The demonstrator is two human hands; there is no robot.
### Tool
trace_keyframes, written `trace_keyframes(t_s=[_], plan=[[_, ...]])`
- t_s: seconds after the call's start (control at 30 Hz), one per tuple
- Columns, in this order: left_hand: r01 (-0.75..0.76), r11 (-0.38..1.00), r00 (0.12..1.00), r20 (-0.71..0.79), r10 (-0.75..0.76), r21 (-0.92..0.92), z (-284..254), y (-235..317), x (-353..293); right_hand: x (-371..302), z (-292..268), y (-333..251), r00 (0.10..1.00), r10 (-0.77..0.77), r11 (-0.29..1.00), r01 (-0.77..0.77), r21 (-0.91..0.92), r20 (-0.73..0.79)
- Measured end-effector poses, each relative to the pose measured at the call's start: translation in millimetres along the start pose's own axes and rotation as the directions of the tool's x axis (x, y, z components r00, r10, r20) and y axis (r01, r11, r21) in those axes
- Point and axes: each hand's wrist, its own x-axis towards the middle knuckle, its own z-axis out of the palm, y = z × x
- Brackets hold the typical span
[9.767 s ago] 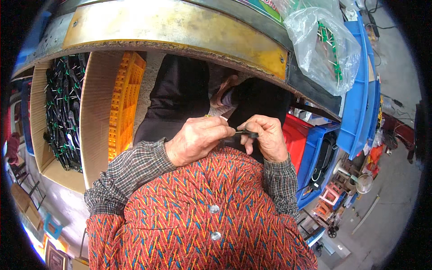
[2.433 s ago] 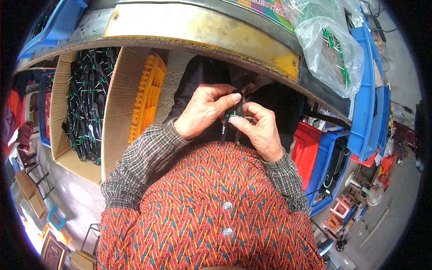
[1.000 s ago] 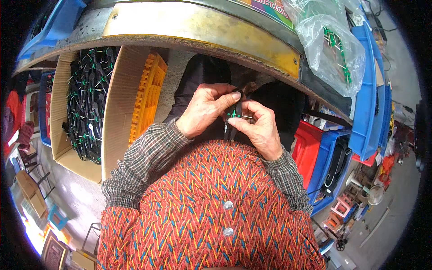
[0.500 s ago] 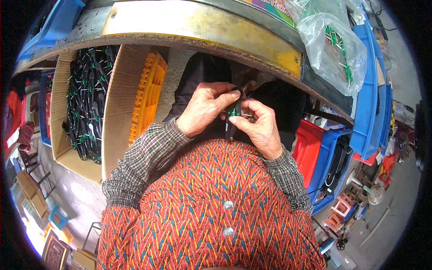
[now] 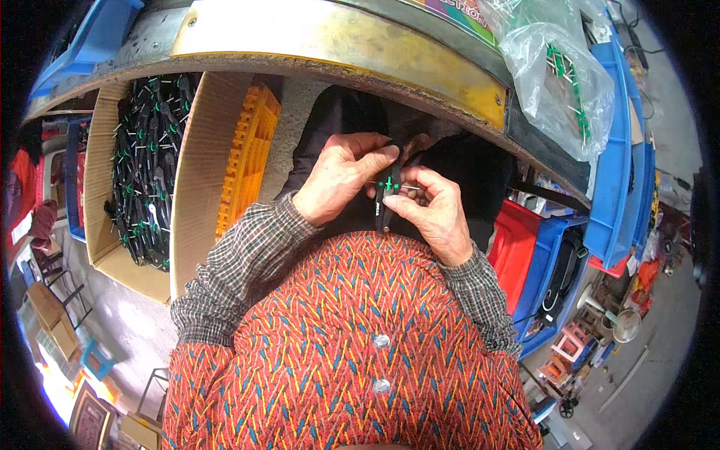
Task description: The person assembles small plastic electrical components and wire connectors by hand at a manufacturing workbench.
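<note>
Above my lap, both hands grip one long, slim black part (image 5: 379, 216) with pale lettering on its lower end. A small green cross-shaped piece (image 5: 388, 184) sits on its middle, with thin pale rods sticking out sideways. My left hand (image 5: 335, 180) is closed, its thumb and fingers pinching the upper end. On the other side, my right hand (image 5: 436, 214) is closed too, with the thumb against the part just below the green piece. The fingers behind the part are partly hidden. What exactly the part is, I cannot make out.
To the left stands a cardboard box (image 5: 187, 180) filled with similar black parts (image 5: 146, 180). An orange plastic crate (image 5: 255, 142) is beside it. Across the front runs the workbench edge (image 5: 337, 37), with a clear bag (image 5: 555, 94) of green pieces on it. Red (image 5: 516, 240) and blue (image 5: 609, 142) bins are at right.
The black part has turned slightly, so the green piece and its rods show more fully. Both hands keep nearly the same place and grip.
</note>
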Motion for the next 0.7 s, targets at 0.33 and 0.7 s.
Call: trace_keyframes(t_s=[0.33,0.7], plan=[[-0.021,1.0,0.999,0.029,0.021,0.013,0.4,-3.4,0.7,2.9,3.6,-0.6,1.0,-0.023,1.0,0.023,0.002,0.006],[0.025,0.998,0.998,0.052,-0.022,-0.064,2.8,3.1,-3.5,2.7,-1.6,-7.3,0.998,0.006,0.977,0.008,-0.213,0.068]])
